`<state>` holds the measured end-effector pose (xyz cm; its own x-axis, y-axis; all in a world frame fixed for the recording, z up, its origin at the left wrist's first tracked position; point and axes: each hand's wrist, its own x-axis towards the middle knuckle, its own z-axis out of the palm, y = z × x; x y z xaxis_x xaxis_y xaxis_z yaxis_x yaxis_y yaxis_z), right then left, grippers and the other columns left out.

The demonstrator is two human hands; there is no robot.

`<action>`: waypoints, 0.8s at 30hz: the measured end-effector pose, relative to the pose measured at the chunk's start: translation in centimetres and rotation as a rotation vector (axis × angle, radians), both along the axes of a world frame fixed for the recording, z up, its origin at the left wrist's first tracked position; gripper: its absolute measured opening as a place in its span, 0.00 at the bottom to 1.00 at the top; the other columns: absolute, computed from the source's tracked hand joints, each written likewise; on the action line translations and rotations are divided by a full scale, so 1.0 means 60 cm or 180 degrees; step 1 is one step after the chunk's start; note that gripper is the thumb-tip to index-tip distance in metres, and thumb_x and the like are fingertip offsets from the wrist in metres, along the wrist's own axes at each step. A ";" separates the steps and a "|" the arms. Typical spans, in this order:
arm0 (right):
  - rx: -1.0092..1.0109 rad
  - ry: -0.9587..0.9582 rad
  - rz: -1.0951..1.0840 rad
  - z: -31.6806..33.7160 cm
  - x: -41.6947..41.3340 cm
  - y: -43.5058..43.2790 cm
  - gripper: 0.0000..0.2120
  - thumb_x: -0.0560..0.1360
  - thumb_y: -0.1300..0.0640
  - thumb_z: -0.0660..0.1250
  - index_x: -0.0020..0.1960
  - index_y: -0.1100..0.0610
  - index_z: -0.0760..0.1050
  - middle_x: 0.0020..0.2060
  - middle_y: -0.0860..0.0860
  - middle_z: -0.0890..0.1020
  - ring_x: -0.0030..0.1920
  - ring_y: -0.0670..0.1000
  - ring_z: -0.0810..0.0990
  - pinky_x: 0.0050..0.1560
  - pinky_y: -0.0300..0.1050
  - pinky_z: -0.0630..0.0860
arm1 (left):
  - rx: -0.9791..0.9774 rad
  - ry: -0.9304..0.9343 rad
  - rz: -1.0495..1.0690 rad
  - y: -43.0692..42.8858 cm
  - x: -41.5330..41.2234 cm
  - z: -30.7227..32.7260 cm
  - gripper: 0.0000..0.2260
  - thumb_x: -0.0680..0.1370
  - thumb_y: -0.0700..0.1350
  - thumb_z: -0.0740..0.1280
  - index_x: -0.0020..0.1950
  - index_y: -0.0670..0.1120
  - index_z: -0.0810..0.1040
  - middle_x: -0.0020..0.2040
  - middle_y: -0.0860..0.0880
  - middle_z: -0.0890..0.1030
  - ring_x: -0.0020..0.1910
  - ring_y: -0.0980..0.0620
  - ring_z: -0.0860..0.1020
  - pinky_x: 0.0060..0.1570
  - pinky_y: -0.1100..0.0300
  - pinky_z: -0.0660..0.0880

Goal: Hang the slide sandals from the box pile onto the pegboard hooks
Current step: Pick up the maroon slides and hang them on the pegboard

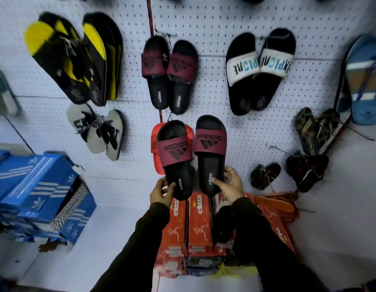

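I hold two black slide sandals with maroon straps up against the white pegboard (204, 22). My left hand (160, 191) grips the heel of the left slide (175, 159). My right hand (230, 185) grips the heel of the right slide (210, 152). A red sandal (156, 144) hangs on the board right behind the left slide. A matching maroon pair (169, 74) hangs directly above. Below my hands is the pile of red shoe boxes (198, 226); a dark sandal (223, 224) lies among them.
Other pairs hang around: yellow-black flip-flops (77, 57), grey ones (98, 133), black-white slides (258, 70), blue ones (364, 81), striped sandals (313, 131), small dark pairs (288, 173). A bare hook (275, 147) juts out at right. Blue boxes (39, 192) are stacked at left.
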<state>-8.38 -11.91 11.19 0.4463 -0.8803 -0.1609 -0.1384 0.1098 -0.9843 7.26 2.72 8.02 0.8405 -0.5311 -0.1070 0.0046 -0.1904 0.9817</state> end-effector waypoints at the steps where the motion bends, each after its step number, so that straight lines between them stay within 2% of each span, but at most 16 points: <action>1: -0.0065 -0.0102 0.0010 0.023 0.009 -0.004 0.24 0.72 0.70 0.73 0.64 0.56 0.72 0.56 0.54 0.80 0.56 0.54 0.81 0.45 0.31 0.79 | -0.0079 -0.0118 0.0013 -0.006 0.011 0.022 0.18 0.77 0.44 0.68 0.66 0.43 0.74 0.58 0.45 0.80 0.53 0.42 0.80 0.56 0.48 0.80; 3: -0.0222 -0.0242 0.0030 0.067 0.023 -0.011 0.24 0.72 0.68 0.74 0.63 0.52 0.72 0.57 0.53 0.80 0.50 0.44 0.81 0.35 0.26 0.77 | -0.0272 -0.0280 0.0061 -0.015 0.030 0.064 0.17 0.77 0.44 0.68 0.65 0.42 0.75 0.58 0.44 0.80 0.51 0.44 0.80 0.53 0.53 0.79; 5: -0.0353 -0.0398 0.0058 0.110 0.038 -0.019 0.24 0.72 0.67 0.74 0.63 0.51 0.72 0.58 0.53 0.80 0.46 0.38 0.82 0.35 0.26 0.78 | -0.0491 -0.0313 0.0116 -0.025 0.047 0.104 0.16 0.77 0.43 0.68 0.64 0.42 0.75 0.57 0.42 0.80 0.51 0.44 0.79 0.53 0.52 0.79; 6: -0.0408 -0.0492 0.0073 0.132 0.047 -0.021 0.24 0.72 0.67 0.73 0.63 0.51 0.71 0.60 0.54 0.80 0.44 0.37 0.83 0.38 0.30 0.81 | -0.0586 -0.0341 0.0152 -0.029 0.056 0.126 0.16 0.77 0.43 0.68 0.63 0.41 0.75 0.58 0.42 0.80 0.52 0.44 0.79 0.55 0.49 0.80; 8: -0.0481 -0.0693 0.0088 0.170 0.063 -0.023 0.25 0.73 0.68 0.73 0.65 0.53 0.71 0.63 0.56 0.80 0.51 0.43 0.83 0.52 0.48 0.84 | -0.0735 -0.0462 0.0216 -0.033 0.073 0.165 0.17 0.77 0.43 0.68 0.64 0.40 0.75 0.57 0.42 0.81 0.53 0.42 0.80 0.58 0.43 0.79; 9: -0.0530 -0.0791 0.0102 0.188 0.073 -0.025 0.25 0.73 0.68 0.73 0.66 0.53 0.71 0.64 0.57 0.79 0.53 0.46 0.82 0.56 0.53 0.83 | -0.0796 -0.0557 0.0240 -0.035 0.082 0.186 0.17 0.77 0.42 0.68 0.64 0.39 0.75 0.56 0.44 0.81 0.53 0.43 0.80 0.58 0.42 0.79; 12: -0.0673 -0.1008 0.0129 0.241 0.099 -0.028 0.24 0.73 0.68 0.72 0.64 0.52 0.72 0.63 0.56 0.79 0.50 0.41 0.81 0.50 0.42 0.83 | -0.0937 -0.0858 0.0293 -0.039 0.108 0.242 0.16 0.77 0.42 0.68 0.64 0.40 0.75 0.53 0.45 0.81 0.48 0.48 0.79 0.57 0.43 0.79; 14: -0.0714 -0.1149 0.0139 0.274 0.118 -0.032 0.24 0.73 0.68 0.72 0.66 0.55 0.71 0.64 0.57 0.79 0.53 0.46 0.82 0.57 0.51 0.82 | -0.1077 -0.0985 0.0304 -0.041 0.127 0.278 0.16 0.77 0.42 0.68 0.64 0.41 0.75 0.53 0.45 0.81 0.47 0.49 0.78 0.56 0.42 0.79; 15: -0.0750 -0.1189 0.0138 0.289 0.127 -0.034 0.25 0.73 0.68 0.72 0.67 0.57 0.71 0.63 0.57 0.79 0.57 0.52 0.82 0.62 0.57 0.79 | -0.1125 -0.1026 0.0298 -0.042 0.136 0.294 0.16 0.77 0.43 0.68 0.64 0.42 0.75 0.54 0.47 0.80 0.47 0.50 0.78 0.56 0.42 0.79; 17: -0.0864 -0.1220 0.0128 0.318 0.148 -0.038 0.25 0.73 0.68 0.72 0.67 0.57 0.71 0.60 0.55 0.79 0.65 0.58 0.79 0.66 0.63 0.76 | -0.1198 -0.1084 0.0299 -0.044 0.159 0.325 0.17 0.77 0.44 0.68 0.64 0.42 0.75 0.55 0.48 0.79 0.47 0.49 0.78 0.56 0.41 0.79; 21: -0.0981 -0.1184 0.0165 0.355 0.188 -0.047 0.24 0.73 0.68 0.73 0.66 0.55 0.71 0.59 0.54 0.80 0.66 0.59 0.79 0.64 0.64 0.77 | -0.1220 -0.1054 0.0430 -0.051 0.210 0.367 0.19 0.76 0.46 0.69 0.65 0.42 0.75 0.55 0.46 0.79 0.49 0.48 0.78 0.56 0.40 0.79; 24: -0.0980 -0.1014 0.0162 0.359 0.216 -0.059 0.26 0.72 0.67 0.73 0.68 0.58 0.71 0.61 0.57 0.80 0.66 0.59 0.79 0.66 0.63 0.76 | -0.1137 -0.0918 0.0430 -0.060 0.243 0.380 0.19 0.76 0.45 0.68 0.66 0.41 0.74 0.58 0.41 0.80 0.48 0.46 0.79 0.56 0.40 0.79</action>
